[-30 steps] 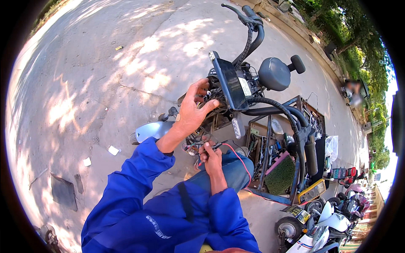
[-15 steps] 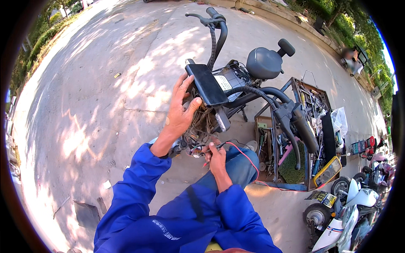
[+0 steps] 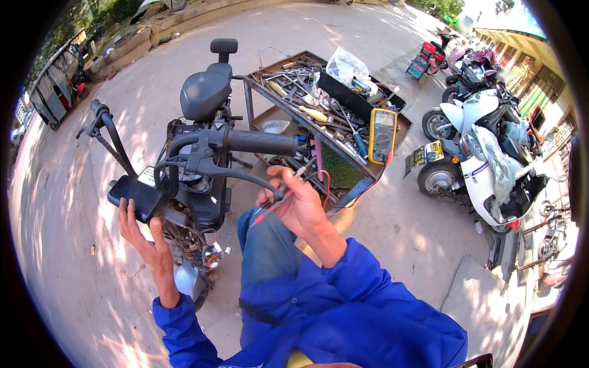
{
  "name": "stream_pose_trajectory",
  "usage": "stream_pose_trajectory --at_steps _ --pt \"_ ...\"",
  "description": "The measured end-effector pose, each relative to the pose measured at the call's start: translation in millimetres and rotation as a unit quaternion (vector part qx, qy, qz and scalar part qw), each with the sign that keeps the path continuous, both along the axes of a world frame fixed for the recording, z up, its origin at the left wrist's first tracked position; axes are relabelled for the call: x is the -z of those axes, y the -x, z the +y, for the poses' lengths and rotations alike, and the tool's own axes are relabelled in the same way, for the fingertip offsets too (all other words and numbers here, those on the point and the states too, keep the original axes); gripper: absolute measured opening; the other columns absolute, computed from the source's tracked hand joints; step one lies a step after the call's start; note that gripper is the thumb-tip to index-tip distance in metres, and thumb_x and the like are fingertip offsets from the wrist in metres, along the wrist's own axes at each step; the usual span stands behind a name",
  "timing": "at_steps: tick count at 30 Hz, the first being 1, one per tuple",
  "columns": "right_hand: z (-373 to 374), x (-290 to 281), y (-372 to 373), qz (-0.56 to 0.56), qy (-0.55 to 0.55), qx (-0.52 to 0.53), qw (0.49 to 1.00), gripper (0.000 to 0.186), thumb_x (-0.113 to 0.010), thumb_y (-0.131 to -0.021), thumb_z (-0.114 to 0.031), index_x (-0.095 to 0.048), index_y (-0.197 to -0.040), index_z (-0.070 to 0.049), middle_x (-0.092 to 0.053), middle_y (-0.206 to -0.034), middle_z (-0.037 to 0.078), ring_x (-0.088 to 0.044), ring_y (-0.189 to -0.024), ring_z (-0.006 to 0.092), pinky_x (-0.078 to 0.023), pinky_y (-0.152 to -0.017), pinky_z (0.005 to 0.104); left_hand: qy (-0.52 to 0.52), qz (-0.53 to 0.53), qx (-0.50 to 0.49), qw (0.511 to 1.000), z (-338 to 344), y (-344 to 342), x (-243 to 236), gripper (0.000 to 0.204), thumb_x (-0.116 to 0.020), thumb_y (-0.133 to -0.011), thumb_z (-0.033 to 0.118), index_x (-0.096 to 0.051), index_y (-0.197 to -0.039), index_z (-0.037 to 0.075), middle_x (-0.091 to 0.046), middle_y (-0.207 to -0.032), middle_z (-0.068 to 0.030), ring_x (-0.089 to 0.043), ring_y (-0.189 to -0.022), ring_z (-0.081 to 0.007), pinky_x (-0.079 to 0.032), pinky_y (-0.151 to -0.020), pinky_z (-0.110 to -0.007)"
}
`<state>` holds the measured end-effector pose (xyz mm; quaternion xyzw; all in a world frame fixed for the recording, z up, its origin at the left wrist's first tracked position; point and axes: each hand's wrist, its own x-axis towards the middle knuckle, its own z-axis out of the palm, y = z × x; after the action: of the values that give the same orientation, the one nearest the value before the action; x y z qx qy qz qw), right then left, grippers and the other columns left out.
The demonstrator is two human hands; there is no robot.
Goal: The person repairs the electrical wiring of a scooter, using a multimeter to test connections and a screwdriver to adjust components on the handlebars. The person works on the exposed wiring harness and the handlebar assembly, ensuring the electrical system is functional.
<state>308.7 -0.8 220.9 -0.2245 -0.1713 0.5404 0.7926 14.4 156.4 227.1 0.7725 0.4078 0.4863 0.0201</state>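
My left hand [image 3: 147, 246], its fingers apart, rests against the near edge of a black display panel [image 3: 136, 197] on the handlebars of a stripped-down electric scooter [image 3: 195, 211]. My right hand [image 3: 300, 205] is closed around multimeter test leads, near the tip of the scooter's brake lever [image 3: 242, 176]. A red test probe [image 3: 265, 216] sticks out below its fingers, slightly blurred. The red lead runs toward a yellow multimeter [image 3: 383, 136] leaning on the tool cart. Loose wires and connectors [image 3: 215, 254] hang from the scooter's open front.
A metal tool cart [image 3: 359, 164] full of hand tools stands beyond my right hand, a clear plastic bag [image 3: 348, 66] on top. The rubber handlebar grip [image 3: 262, 142] juts toward it. White scooters [image 3: 485, 178] are parked at the right. My bent knee [image 3: 265, 245] is beside the scooter.
My view has swung right. My right hand has risen from the loose wires to beside the brake lever, still holding the probes. My left hand stays at the display panel.
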Motion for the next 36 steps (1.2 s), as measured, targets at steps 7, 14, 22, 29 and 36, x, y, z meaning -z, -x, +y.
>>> stream_pose_trajectory --at_steps 7,14,22,29,36 --pt "-13.4 -28.0 -111.3 0.043 0.009 0.178 0.983 0.023 -0.051 -0.113 -0.026 -0.056 -0.12 -0.005 -0.051 -0.075 0.002 -0.058 -0.079 0.0211 -0.052 -0.078 0.0443 -0.002 0.039 -0.015 0.999 -1.1 7.0 -3.6 0.053 -0.062 -0.104 0.026 -0.052 -0.151 0.005 -0.042 -0.165 -0.0164 -0.03 -0.153 -0.0387 -0.023 -0.125 -0.054" --pt "51.3 0.5 -286.6 -0.158 0.152 0.474 0.853 0.034 -0.056 -0.11 -0.041 -0.066 -0.11 -0.009 -0.07 -0.091 0.004 -0.065 -0.077 0.0162 -0.052 -0.06 0.0323 -0.016 0.046 0.007 0.999 -0.2 5.1 -4.5 0.056 -0.071 -0.098 0.018 -0.054 -0.149 0.005 -0.044 -0.163 -0.0157 -0.032 -0.152 -0.0392 -0.025 -0.125 -0.052" --pt "71.0 53.4 -381.8 -0.098 0.367 0.421 0.824 0.039 -0.079 -0.095 -0.021 -0.064 -0.125 -0.002 -0.067 -0.117 0.013 -0.065 -0.096 0.0298 -0.053 -0.085 0.0552 0.008 0.031 0.002 0.999 -1.1 -0.3 -9.7 0.057 -0.073 -0.089 0.01 -0.058 -0.144 0.005 -0.047 -0.158 -0.0167 -0.036 -0.149 -0.0408 -0.03 -0.123 -0.051" --pt "25.5 64.3 -324.1 0.099 0.267 0.263 0.922 0.053 -0.061 -0.106 -0.038 -0.052 -0.139 0.003 -0.052 -0.148 0.027 -0.052 -0.136 0.0439 -0.038 -0.116 0.0633 0.011 0.055 0.011 0.998 -3.9 21.0 -21.4 0.053 -0.076 -0.089 0.016 -0.062 -0.139 0.007 -0.05 -0.155 -0.0155 -0.04 -0.145 -0.0411 -0.034 -0.121 -0.051" --pt "-12.5 39.2 -270.1 0.067 0.267 0.157 0.948 0.066 -0.057 -0.109 -0.036 -0.037 -0.155 0.007 -0.044 -0.16 0.027 -0.049 -0.144 0.04 -0.045 -0.118 0.0508 -0.026 0.097 -0.001 0.995 27.5 25.8 -45.1 0.032 -0.079 -0.09 0.028 -0.074 -0.112 0.006 -0.07 -0.124 -0.0133 -0.055 -0.132 -0.0385 -0.042 -0.112 -0.05"
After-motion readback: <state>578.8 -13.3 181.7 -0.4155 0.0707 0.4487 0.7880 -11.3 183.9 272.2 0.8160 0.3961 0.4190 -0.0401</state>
